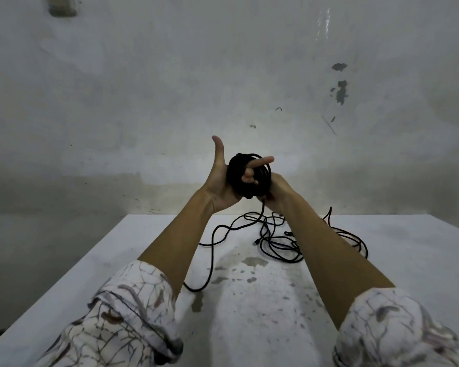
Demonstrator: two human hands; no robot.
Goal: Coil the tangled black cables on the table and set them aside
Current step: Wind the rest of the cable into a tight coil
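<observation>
Two hands are raised above the table (382, 260), with a black coil (240, 178) between them. The left hand (219, 186) has the coil wound round its fingers: the thumb sticks straight up, one finger points out to the right past the coil, and other fingers curl through its middle. The right hand (277, 193) is at the coil's lower right edge, its fingers closed round the strand that drops from the coil. That strand runs down to a loose tangle of cable (276, 239) lying on the table, below and just behind the forearms, one loop trailing toward the left sleeve (133, 308).
</observation>
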